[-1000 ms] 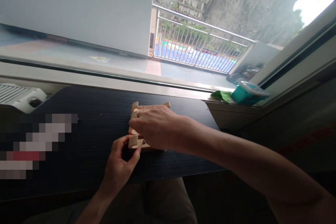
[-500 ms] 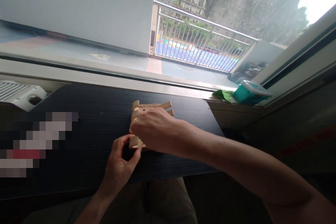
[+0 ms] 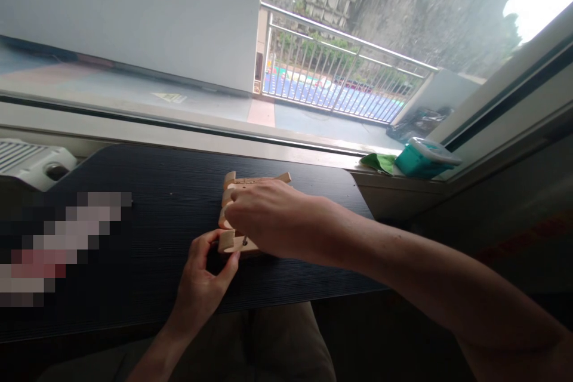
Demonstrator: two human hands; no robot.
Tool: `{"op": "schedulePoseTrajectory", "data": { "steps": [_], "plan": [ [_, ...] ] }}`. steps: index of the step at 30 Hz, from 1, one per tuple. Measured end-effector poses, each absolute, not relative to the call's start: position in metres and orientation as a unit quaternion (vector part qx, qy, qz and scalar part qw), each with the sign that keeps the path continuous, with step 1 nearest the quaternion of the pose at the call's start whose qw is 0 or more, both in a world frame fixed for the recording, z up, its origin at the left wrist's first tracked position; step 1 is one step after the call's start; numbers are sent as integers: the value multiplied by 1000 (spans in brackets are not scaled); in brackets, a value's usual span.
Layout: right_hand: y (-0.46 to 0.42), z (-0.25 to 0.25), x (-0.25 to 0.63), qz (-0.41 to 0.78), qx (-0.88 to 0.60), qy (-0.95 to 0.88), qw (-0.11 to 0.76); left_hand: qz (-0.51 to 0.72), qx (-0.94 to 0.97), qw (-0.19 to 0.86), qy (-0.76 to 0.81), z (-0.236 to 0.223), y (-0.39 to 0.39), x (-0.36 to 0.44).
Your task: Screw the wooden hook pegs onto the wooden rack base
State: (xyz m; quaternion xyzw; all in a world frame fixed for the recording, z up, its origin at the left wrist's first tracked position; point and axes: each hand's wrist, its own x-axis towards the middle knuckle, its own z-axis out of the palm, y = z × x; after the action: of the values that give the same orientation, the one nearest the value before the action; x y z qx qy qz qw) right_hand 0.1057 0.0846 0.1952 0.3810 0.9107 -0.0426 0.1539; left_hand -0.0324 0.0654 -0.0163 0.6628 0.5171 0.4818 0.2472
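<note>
- Beyond the window, 1 metal railing runs beside 1 pale grey wall panel; a dark plastic bag lies at the railing's right end.
- On the windowsill, at the right, sit 1 green cloth and, just beside it, 1 teal box with a pale lid.
- At the far left, 1 white slatted unit stands next to the black tabletop; a pixelated patch hides part of that side.
- The right forearm crosses the tabletop's right half and, with the hand, blocks much of the work.
- 1 wooden assembly lies on the tabletop, in front of the person; at least 3 rounded ends show along its left side.
- 2 hands are on it. The left hand pinches the near rounded end between thumb and index finger.
- The right hand is curled over the middle, fingers bent inward; whether they grip anything cannot be told.
- 1 small dark metal piece shows just below the right hand, at the near wooden part.
</note>
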Motion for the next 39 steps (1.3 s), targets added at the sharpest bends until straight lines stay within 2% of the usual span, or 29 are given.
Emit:
{"op": "schedulePoseTrajectory", "data": {
  "steps": [3,5,12,18,35,39],
  "plan": [
    [89,181,110,-19,343,934,99,483,665,245,513,-17,66,-33],
    [92,176,111,-18,331,939,92,484,666,243,513,-18,66,-33],
    [93,180,106,-41,378,914,144,491,669,243,503,-19,66,-33],
    [86,188,107,-33,428,894,127,490,669,241,504,-21,66,-33],
    [91,191,108,-55,390,901,182,493,660,250,509,-19,66,-32],
    [89,188,107,-44,407,898,161,484,661,256,514,-19,65,-32]
  ]
}}
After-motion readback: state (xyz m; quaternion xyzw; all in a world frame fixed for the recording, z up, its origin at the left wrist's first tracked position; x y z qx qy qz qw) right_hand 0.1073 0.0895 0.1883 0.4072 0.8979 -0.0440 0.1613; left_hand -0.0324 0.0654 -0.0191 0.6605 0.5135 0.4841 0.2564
